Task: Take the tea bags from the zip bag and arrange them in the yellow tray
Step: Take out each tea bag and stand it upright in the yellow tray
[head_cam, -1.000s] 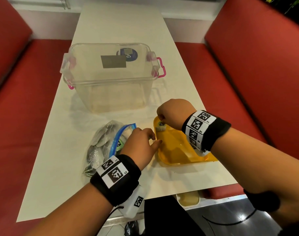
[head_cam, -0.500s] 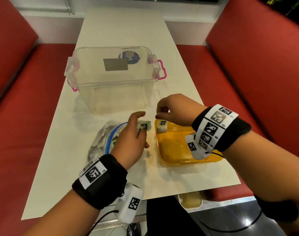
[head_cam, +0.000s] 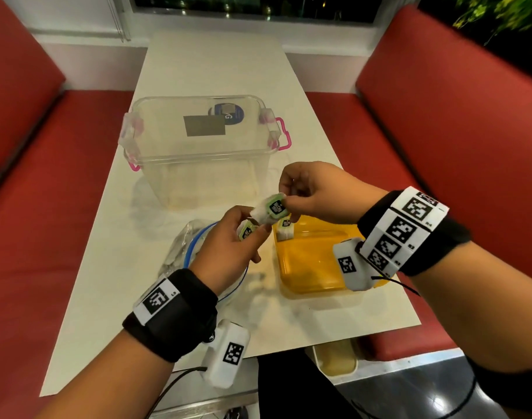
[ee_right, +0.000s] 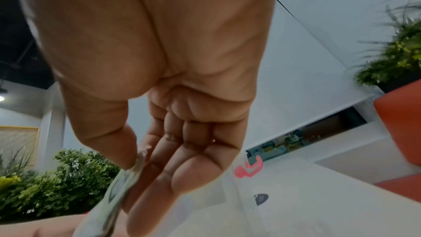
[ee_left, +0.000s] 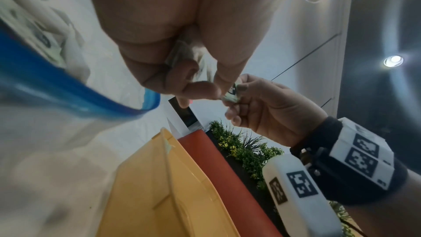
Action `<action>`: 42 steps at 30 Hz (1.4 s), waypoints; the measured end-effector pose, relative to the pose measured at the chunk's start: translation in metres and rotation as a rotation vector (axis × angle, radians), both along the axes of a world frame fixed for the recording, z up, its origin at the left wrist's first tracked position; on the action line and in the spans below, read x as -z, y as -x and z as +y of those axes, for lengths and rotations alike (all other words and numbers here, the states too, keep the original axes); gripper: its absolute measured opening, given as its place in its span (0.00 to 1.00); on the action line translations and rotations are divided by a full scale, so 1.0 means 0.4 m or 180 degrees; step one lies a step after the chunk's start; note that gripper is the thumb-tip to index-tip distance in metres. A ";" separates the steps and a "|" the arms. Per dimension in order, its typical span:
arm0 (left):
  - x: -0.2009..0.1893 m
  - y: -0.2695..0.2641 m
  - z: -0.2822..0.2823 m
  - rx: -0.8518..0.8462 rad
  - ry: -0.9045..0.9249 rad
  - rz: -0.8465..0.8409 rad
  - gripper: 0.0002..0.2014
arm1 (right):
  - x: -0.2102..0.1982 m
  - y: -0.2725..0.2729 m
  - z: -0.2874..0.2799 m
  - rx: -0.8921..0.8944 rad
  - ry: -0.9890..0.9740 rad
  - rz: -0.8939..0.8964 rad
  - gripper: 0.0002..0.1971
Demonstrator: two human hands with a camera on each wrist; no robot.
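Observation:
Both hands meet above the table between the zip bag (head_cam: 180,252) and the yellow tray (head_cam: 313,273). A white-and-green tea bag (head_cam: 272,208) hangs between them: my left hand (head_cam: 258,226) holds its lower end and my right hand (head_cam: 287,202) pinches its upper corner. Curled in the left fingers is a second tea bag (head_cam: 246,231). Another tea bag (head_cam: 285,230) lies in the tray's far left corner. The left wrist view shows the shared tea bag (ee_left: 231,95) between both hands, and the right wrist view shows the tea bag (ee_right: 123,185) under thumb and fingers.
A clear plastic box (head_cam: 198,164) with pink latches stands just behind the hands. The zip bag lies open, its blue rim (ee_left: 75,95) toward me, with more tea bags inside. Red benches (head_cam: 440,131) flank the white table (head_cam: 101,267). The tray sits near the table's front right edge.
My left hand lifted out of the zip bag with tea bags. My right hand left the tea bag in the tray corner, rose, and now pinches the tea bag offered by the left.

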State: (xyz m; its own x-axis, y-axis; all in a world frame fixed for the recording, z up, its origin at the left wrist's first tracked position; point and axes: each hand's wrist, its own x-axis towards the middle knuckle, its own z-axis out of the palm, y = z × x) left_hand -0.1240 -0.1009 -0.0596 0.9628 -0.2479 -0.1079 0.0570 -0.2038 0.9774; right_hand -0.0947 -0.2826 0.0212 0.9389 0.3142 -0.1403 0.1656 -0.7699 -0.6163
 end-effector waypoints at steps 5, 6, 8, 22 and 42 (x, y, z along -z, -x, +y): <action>-0.002 -0.002 0.003 0.0285 0.0023 -0.0121 0.10 | -0.024 -0.001 0.002 -0.0185 0.0343 -0.0028 0.07; 0.000 -0.002 0.003 0.0372 -0.0023 -0.0141 0.08 | -0.025 -0.001 0.005 -0.0227 0.0375 -0.0040 0.07; 0.006 -0.001 -0.004 0.0421 -0.0061 -0.0164 0.05 | -0.027 -0.001 0.010 -0.0245 0.0301 -0.0109 0.07; 0.026 -0.017 -0.021 -0.0326 0.0543 -0.0077 0.02 | 0.019 0.011 0.012 0.0186 -0.0248 0.0221 0.14; 0.042 -0.032 -0.045 -0.0126 0.0097 -0.0241 0.03 | 0.038 -0.008 -0.028 0.0340 -0.0188 -0.0105 0.13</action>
